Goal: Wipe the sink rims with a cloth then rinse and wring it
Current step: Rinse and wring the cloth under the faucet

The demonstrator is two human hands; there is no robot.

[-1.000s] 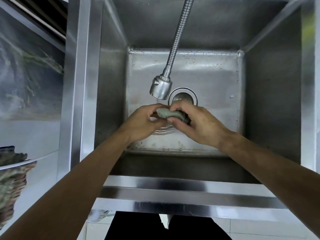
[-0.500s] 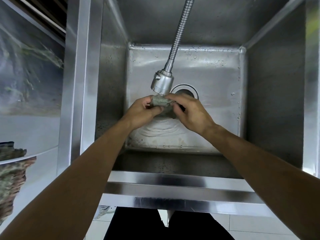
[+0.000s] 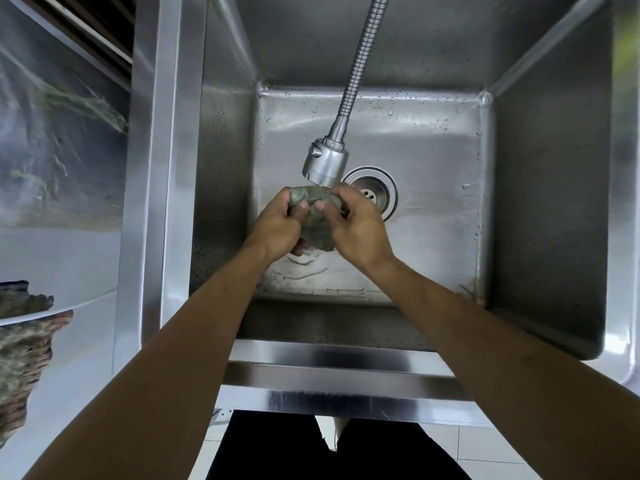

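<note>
A wet grey-green cloth (image 3: 317, 220) is bunched up over the middle of the steel sink (image 3: 540, 209), right under the spray head of the faucet (image 3: 325, 162). My left hand (image 3: 277, 226) grips its left side with curled fingers. My right hand (image 3: 358, 225) grips its right side, thumb pressed into the cloth. Water ripples spread on the sink floor below the hands. The lower part of the cloth hangs between my palms.
The faucet's flexible metal hose (image 3: 356, 67) runs down from the back. The round drain (image 3: 375, 192) lies just right of my hands. The sink's front rim (image 3: 346, 368) is near me, its left rim (image 3: 166, 168) borders a glossy counter (image 3: 59, 216).
Both hands lifted the cloth from lower in the basin up under the spray head and opened it from a tight twisted roll into a looser bunch. Ripples spread on the sink floor.
</note>
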